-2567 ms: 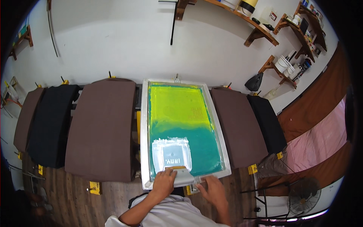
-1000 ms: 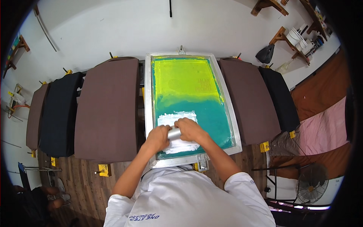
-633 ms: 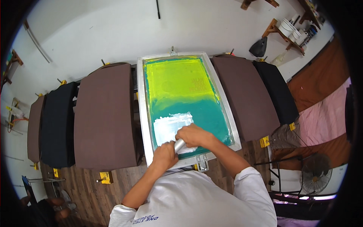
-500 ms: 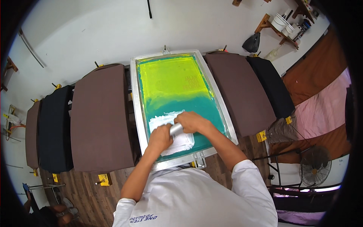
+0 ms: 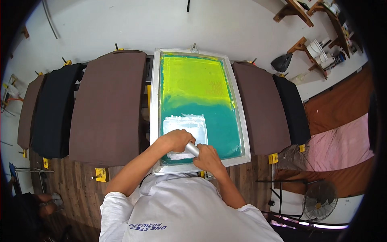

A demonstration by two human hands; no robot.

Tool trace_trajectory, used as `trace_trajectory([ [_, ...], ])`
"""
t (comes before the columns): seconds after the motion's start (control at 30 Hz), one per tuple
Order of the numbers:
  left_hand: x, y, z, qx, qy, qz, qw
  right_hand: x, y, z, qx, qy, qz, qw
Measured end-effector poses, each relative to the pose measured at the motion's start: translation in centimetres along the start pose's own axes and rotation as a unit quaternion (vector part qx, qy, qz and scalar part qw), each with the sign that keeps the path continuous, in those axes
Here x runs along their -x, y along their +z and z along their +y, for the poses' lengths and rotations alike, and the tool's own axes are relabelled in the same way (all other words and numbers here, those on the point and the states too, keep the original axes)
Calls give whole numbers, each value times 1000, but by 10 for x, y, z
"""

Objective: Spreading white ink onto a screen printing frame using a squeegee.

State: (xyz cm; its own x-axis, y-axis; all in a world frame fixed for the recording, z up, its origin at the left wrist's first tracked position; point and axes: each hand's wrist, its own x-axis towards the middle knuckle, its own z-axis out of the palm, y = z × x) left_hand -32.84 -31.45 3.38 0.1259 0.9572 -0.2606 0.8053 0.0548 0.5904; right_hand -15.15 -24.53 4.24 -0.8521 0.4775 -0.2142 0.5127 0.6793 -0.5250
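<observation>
A silver-handled squeegee point(image 5: 192, 149) is gripped at both ends, tilted over the near part of a screen-printing screen point(image 5: 155, 121). My left hand point(image 5: 178, 140) closes round its upper left end, and my right hand point(image 5: 209, 157) round its lower right end. Beneath my hands and beyond them, white ink point(image 5: 193, 127) lies in a roughly square patch on the teal mesh point(image 5: 225, 129). The mesh's far half is yellow-green, with faint lettering at its right. My hands and the handle hide the squeegee's blade.
Brown garments point(image 5: 109, 109) and black ones point(image 5: 56, 113) cover boards on both sides of the screen. Yellow clamps point(image 5: 100, 175) stick out from the boards. At the right are a fan point(image 5: 319, 200) and wall shelves; a person's legs point(image 5: 46, 205) show at lower left.
The squeegee has turned: my left hand has moved farther up the screen, my right hand back toward me. The white patch's upper edge looks straighter. The whole view has shifted.
</observation>
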Motion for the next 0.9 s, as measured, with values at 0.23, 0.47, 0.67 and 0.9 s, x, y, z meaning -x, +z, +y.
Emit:
trace_trajectory([
  [0.23, 11, -9, -1, 57, -95, 151, 982, -70, -31, 15, 46, -96, -63, 992],
  [0.47, 41, 93, 23, 13, -103, 342, 934, -18, 13, 19, 113, -170, 35, 978],
  [0.67, 64, 76, 65, 55, -136, 239, 960, 18, -6, 10, 67, -125, -71, 987],
  [0.9, 14, 27, -2, 56, -127, 321, 937, -82, -28, 10, 114, -117, -55, 985],
])
